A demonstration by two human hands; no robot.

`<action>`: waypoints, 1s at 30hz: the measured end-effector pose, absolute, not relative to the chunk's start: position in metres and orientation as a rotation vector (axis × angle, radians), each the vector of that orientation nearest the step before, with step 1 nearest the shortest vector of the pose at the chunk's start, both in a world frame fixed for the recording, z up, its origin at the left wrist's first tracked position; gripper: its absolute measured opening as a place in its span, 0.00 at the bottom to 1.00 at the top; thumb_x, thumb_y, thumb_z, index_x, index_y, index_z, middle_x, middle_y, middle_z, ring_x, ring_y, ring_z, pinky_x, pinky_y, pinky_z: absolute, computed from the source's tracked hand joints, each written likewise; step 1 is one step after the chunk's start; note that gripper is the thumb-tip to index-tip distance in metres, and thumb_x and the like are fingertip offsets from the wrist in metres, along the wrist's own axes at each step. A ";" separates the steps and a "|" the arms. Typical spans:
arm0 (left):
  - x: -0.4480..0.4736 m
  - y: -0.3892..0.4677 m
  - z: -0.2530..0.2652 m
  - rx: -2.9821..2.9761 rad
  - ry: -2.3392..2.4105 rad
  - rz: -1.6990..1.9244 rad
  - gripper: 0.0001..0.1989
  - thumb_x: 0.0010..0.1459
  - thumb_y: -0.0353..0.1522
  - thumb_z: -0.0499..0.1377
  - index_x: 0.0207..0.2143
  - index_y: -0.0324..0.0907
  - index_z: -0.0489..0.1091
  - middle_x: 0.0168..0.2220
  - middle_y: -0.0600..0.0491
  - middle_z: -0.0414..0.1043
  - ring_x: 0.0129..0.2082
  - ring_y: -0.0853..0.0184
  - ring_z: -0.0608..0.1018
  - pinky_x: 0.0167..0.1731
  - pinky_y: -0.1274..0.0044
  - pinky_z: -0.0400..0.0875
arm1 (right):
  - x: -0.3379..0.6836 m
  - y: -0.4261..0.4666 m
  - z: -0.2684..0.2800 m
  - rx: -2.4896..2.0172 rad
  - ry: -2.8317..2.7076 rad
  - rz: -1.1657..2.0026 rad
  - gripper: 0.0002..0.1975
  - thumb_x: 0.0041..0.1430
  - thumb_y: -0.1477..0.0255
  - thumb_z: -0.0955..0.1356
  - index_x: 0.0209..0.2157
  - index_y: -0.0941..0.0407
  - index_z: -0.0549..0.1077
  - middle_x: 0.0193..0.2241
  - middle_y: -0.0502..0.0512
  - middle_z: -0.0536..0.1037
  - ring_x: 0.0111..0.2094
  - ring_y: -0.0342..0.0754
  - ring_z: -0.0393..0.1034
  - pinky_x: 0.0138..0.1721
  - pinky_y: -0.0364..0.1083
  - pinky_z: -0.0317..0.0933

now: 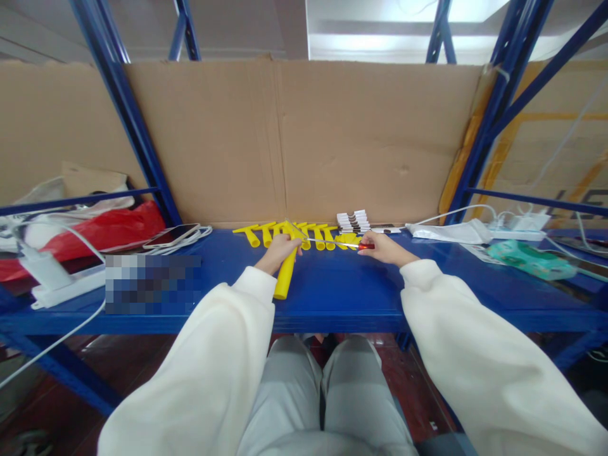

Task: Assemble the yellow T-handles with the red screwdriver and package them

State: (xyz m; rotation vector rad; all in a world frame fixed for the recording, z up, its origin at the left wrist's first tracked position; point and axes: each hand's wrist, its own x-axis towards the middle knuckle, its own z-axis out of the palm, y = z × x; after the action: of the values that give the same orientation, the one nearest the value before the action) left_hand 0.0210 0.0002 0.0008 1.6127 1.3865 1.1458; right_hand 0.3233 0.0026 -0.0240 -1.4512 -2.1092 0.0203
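My left hand (278, 252) is closed around a yellow T-shaped plastic handle (284, 282), whose round tube end points down toward me. My right hand (380, 247) grips a screwdriver by its red handle (365, 246). The screwdriver's long metal shaft (332, 242) runs left to the head of the yellow piece. Whether its tip sits in the piece or only touches it, I cannot tell. Behind my hands, several similar yellow T-shaped pieces (253, 237) lie in a row on the blue table (342, 285).
White strips with black parts (354, 222) lie by the cardboard wall (370, 145). To the left are a phone (171, 235), cables, a power strip (71, 285) and a red bag (107, 231). At right lie a white packet (451, 232) and a green packet (532, 259). Blue posts flank the table.
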 end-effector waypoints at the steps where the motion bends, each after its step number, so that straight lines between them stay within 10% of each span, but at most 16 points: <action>1: 0.021 0.000 0.001 1.614 1.387 1.149 0.10 0.45 0.25 0.57 0.14 0.40 0.67 0.12 0.53 0.65 0.13 0.71 0.66 0.16 0.80 0.62 | 0.323 0.002 -0.024 -1.448 -2.109 0.020 0.10 0.52 0.66 0.72 0.31 0.53 0.68 0.31 0.52 0.78 0.33 0.49 0.72 0.36 0.45 0.63; 30: 0.023 -0.002 0.004 1.635 1.439 1.105 0.13 0.48 0.24 0.56 0.12 0.39 0.66 0.13 0.53 0.65 0.13 0.72 0.66 0.17 0.80 0.61 | 0.316 -0.006 -0.018 -1.537 -2.128 -0.163 0.08 0.53 0.69 0.71 0.33 0.53 0.68 0.31 0.53 0.79 0.32 0.50 0.73 0.35 0.45 0.59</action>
State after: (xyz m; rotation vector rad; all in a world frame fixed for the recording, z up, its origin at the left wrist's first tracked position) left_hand 0.0232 -0.0016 0.0038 1.6347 1.4393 1.1053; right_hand 0.3157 -0.0061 -0.0178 -1.5368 -2.1275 -0.1631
